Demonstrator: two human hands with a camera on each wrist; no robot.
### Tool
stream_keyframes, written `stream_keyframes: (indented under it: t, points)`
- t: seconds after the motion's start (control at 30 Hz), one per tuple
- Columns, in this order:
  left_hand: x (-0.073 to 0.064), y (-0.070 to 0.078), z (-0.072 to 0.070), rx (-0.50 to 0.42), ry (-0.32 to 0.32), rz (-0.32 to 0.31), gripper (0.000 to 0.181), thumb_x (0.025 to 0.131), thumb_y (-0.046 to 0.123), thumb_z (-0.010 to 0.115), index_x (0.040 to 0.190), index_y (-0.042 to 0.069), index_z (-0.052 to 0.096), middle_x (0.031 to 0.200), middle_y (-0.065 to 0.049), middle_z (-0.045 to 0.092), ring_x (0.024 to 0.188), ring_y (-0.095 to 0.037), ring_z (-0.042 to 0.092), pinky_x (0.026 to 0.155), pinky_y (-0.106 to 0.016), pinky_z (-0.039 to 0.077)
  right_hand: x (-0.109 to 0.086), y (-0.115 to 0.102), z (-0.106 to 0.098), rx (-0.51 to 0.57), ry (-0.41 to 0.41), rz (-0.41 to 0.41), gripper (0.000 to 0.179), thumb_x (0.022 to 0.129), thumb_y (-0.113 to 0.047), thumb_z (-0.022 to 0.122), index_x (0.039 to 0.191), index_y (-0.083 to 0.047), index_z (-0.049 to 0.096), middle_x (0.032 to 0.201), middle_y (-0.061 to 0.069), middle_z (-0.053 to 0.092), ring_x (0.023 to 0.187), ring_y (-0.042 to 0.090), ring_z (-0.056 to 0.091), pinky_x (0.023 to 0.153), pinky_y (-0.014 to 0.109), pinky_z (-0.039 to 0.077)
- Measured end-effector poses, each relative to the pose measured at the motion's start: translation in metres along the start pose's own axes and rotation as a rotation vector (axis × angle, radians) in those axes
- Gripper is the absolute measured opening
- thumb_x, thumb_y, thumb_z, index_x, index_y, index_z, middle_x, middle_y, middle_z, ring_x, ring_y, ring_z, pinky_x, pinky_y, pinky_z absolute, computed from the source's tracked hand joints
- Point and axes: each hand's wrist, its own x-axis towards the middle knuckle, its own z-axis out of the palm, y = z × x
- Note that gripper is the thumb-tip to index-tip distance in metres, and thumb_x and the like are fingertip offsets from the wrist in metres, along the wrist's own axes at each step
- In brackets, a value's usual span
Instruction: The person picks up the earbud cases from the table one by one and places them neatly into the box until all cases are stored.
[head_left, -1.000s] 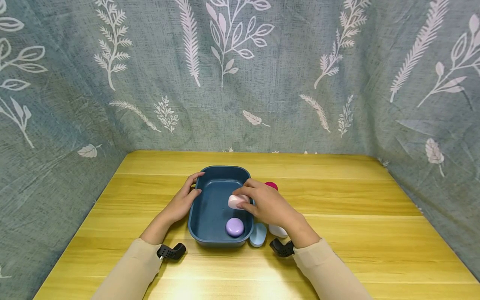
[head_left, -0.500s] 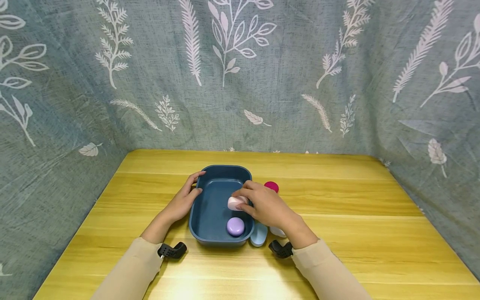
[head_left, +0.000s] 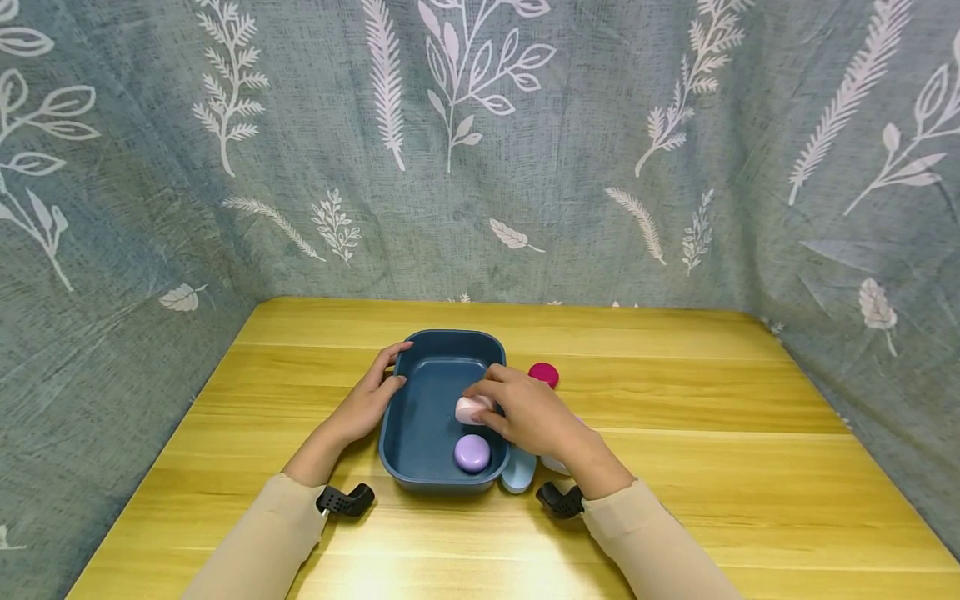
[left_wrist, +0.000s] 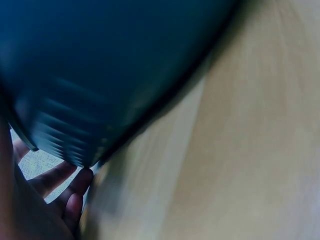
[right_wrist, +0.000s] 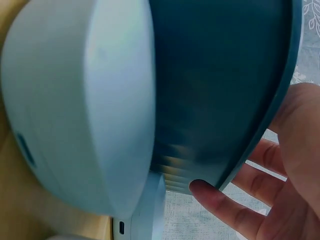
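Observation:
A dark blue plastic bin (head_left: 427, 400) stands on the wooden table. My left hand (head_left: 363, 404) holds its left side, thumb and index finger at the rim; in the left wrist view other fingertips touch its outer wall. My right hand (head_left: 528, 408) reaches over the right rim and pinches a small, smooth, pale pink rounded object (head_left: 471, 409) inside the bin. Whether that object touches the bin floor I cannot tell. Nearer the front, a round lilac object (head_left: 472, 453) lies in the bin.
Outside the bin's right wall sit a light blue oval object (head_left: 517, 473), with a small slot showing in the right wrist view, a white one (head_left: 557, 465) partly under my right wrist and a crimson round one (head_left: 543, 374). A patterned cloth (head_left: 480, 233) hangs behind the table.
My right hand, still holding the pale pink object, has lowered very slightly within the bin. The left hand stays at the rim, and the lilac object keeps its place.

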Motion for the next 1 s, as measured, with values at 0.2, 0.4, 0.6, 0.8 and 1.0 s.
stream_keyframes:
  t: [0.2, 0.4, 0.6, 0.8, 1.0]
  points:
    - [0.0000, -0.0014, 0.0005, -0.014, 0.008, 0.014, 0.047, 0.104, 0.029, 0.038, 0.147, 0.043, 0.026, 0.153, -0.007, 0.027, 0.138, -0.031, 0.034, 0.109, -0.057, 0.031, 0.0011, -0.0012, 0.0013, -0.019, -0.014, 0.027, 0.026, 0.091, -0.032, 0.066, 0.117, -0.027, 0.068, 0.102, -0.009, 0.057, 0.082, 0.005, 0.052, 0.071, 0.020, 0.046]
    - [0.0001, -0.0019, 0.0005, -0.007, 0.007, 0.013, 0.047, 0.104, 0.028, 0.037, 0.148, 0.042, 0.025, 0.153, -0.007, 0.026, 0.139, -0.031, 0.033, 0.109, -0.057, 0.030, 0.0013, -0.0027, 0.0022, -0.014, -0.035, 0.037, 0.025, 0.093, -0.033, 0.064, 0.117, -0.027, 0.068, 0.102, -0.008, 0.057, 0.083, 0.004, 0.052, 0.073, 0.021, 0.047]
    - [-0.0004, -0.0012, 0.0006, -0.005, 0.007, 0.007, 0.047, 0.105, 0.028, 0.037, 0.148, 0.042, 0.025, 0.154, -0.007, 0.025, 0.141, -0.032, 0.031, 0.110, -0.058, 0.029, 0.0018, -0.0029, 0.0034, -0.012, -0.041, 0.037, 0.024, 0.094, -0.033, 0.063, 0.116, -0.027, 0.069, 0.102, -0.008, 0.058, 0.084, 0.005, 0.052, 0.075, 0.022, 0.047]
    - [-0.0005, -0.0010, 0.0010, 0.001, 0.008, 0.001, 0.047, 0.105, 0.029, 0.037, 0.148, 0.043, 0.025, 0.154, -0.007, 0.025, 0.140, -0.032, 0.032, 0.109, -0.058, 0.030, 0.0028, -0.0021, 0.0052, -0.024, -0.055, 0.039, 0.024, 0.093, -0.033, 0.064, 0.116, -0.026, 0.069, 0.101, -0.008, 0.058, 0.083, 0.005, 0.051, 0.073, 0.022, 0.047]
    - [-0.0011, -0.0007, 0.0006, -0.001, 0.010, 0.005, 0.047, 0.105, 0.029, 0.037, 0.147, 0.044, 0.025, 0.154, -0.007, 0.026, 0.139, -0.033, 0.033, 0.109, -0.058, 0.031, 0.0032, -0.0020, 0.0056, -0.016, -0.069, 0.046, 0.026, 0.092, -0.032, 0.066, 0.117, -0.025, 0.069, 0.102, -0.008, 0.058, 0.083, 0.006, 0.053, 0.073, 0.021, 0.046]
